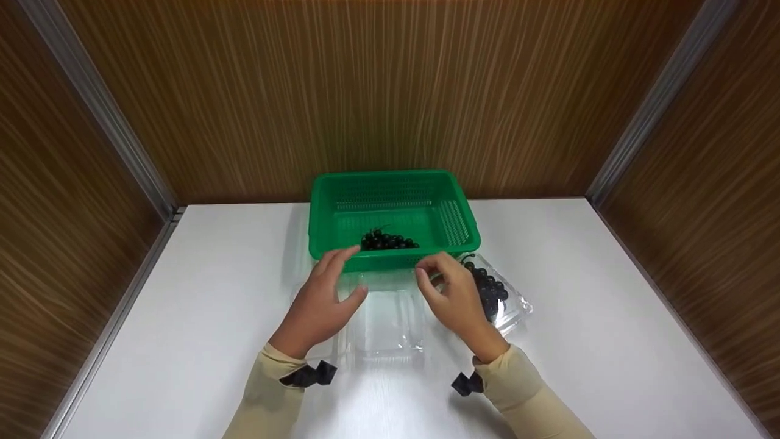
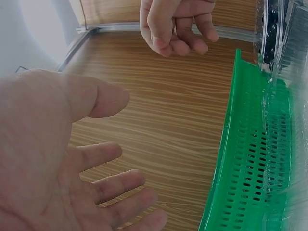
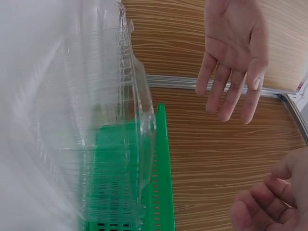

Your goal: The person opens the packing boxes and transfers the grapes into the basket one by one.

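Note:
My left hand (image 1: pixel 320 308) is held above a clear plastic clamshell box (image 1: pixel 387 326), its fingers spread and thumb apart, with nothing in it. To its right hovers my right hand (image 1: pixel 456 300), fingers loosely bent and thumb near the index finger; the left wrist view shows nothing in that hand (image 2: pixel 180 24). The clamshell stands with its lid up in the right wrist view. Beyond the hands, a bunch of dark grapes (image 1: pixel 390 241) lies in a green basket (image 1: pixel 393 263). More dark grapes (image 1: pixel 492 291) sit in a second clear box (image 1: pixel 518 311), partly hidden behind my right hand.
Wood-grain panels (image 1: pixel 390 91) enclose the white table (image 1: pixel 213 292) at the back and both sides. Metal strips (image 1: pixel 109 110) run along the panel corners. The green basket stands close to the back panel.

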Tool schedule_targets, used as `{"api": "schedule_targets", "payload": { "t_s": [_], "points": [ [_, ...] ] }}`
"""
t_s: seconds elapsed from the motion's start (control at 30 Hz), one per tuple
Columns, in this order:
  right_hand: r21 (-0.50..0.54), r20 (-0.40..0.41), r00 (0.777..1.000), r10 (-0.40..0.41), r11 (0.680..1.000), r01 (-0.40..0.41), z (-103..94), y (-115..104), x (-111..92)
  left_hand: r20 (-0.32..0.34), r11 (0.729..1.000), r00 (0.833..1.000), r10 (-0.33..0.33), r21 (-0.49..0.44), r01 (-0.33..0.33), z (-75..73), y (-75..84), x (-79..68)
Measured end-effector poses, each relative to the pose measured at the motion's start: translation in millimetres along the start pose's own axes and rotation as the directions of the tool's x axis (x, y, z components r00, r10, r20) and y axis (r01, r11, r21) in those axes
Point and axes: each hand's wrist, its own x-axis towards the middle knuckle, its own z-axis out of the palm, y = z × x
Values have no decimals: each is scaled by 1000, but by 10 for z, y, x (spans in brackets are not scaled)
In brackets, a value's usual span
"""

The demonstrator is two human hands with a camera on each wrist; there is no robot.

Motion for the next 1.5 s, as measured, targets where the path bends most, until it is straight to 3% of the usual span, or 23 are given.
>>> {"api": "schedule_targets", "payload": {
  "t_s": [0.33, 0.7, 0.83, 1.03, 1.23, 1.5],
  "points": [
    [-76, 33, 999, 34, 997, -32, -124, -67, 45, 27, 995, 999, 31, 96, -34, -35, 24, -11],
    [-54, 103, 992, 77, 996, -71, -131, -84, 75, 62, 993, 998, -7, 121, -1, -50, -11, 19],
    [-110, 193, 976, 105, 990, -84, -146, -118, 81, 71, 989, 997, -34, 146, 23, -60, -12, 14],
    [-214, 332, 934, 131, 975, -61, -157, -126, 82, 98, 979, 994, -45, 201, 25, -57, -22, 15],
    [-264, 390, 905, 168, 962, -65, -160, -139, 39, 222, 963, 968, -118, 262, 57, -38, -30, -51],
    [-301, 406, 901, 154, 953, -27, -146, -116, 31, 301, 939, 928, -220, 323, 118, 9, -40, -71]
  ]
}}
